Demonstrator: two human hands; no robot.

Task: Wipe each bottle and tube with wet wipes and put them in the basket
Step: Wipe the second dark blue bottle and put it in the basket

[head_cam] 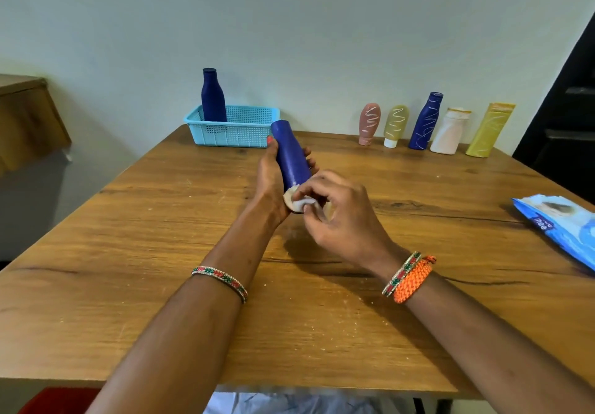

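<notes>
Both hands work above the tabletop [193, 284]: left hand [273, 181] wraps its fingers round the blue bottle [291, 156], steadying it, while right hand [338, 217] pinches a wet wipe [304, 204] against its lower end.

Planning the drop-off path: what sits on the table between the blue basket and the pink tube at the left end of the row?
Head view: nothing stands there. Between the blue basket and the pink tube is only bare wooden table along the wall.

Wooden table [128, 252], pale wall [289, 10]
</notes>
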